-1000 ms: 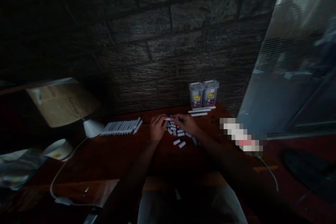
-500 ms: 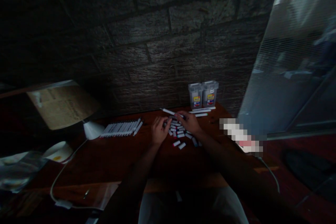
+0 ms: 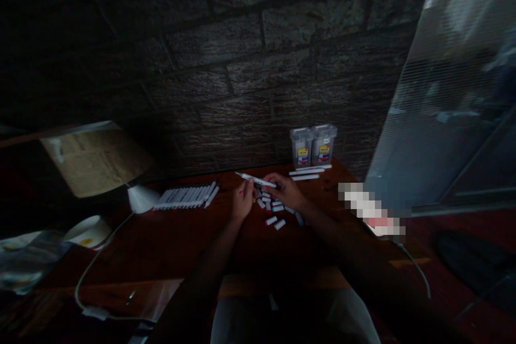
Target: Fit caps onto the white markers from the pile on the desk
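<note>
Two hands on one white marker, two tubs behind

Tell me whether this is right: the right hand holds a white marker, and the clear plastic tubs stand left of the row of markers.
Not quite: the clear plastic tubs stand to the right of the row of markers, as the head view shows. The right hand does hold a white marker.

A slender white marker slants down rightward near frame centre, beyond scattered short white cylindrical caps.
</note>
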Demonstrator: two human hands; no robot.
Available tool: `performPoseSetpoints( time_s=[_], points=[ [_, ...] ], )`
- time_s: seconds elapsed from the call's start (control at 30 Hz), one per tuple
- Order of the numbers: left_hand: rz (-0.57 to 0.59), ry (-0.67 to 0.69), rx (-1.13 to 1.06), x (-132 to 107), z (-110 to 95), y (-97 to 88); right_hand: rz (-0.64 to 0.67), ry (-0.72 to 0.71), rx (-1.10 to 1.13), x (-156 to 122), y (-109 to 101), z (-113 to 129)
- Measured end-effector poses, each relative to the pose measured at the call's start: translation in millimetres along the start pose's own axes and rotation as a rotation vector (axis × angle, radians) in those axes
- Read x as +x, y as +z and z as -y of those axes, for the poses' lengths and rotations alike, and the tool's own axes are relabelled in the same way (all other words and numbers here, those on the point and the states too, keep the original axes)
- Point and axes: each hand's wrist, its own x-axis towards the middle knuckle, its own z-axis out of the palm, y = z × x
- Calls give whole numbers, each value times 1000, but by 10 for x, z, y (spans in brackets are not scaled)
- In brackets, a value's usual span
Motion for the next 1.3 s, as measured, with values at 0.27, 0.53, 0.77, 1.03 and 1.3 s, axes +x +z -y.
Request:
performPoseSetpoints(
  time_s=[0.27,0.53,0.77,1.03,1.3],
  points=[
    [66,-195,-351,39,-43,51,75,-41,-61,7,-2,-95],
    [26,-286,-501,58,-59,37,90,-20,-103,7,-3,-87],
    [122,-309,-440,7,-92,66,59,-1,-197,10,-29,-44],
    [172,-286,-385,28,-39,15,82,-14,-76,-5,23,-91],
    [256,112,-42,-62,-143,18,-50,56,-2,54,-36,-62]
  ],
)
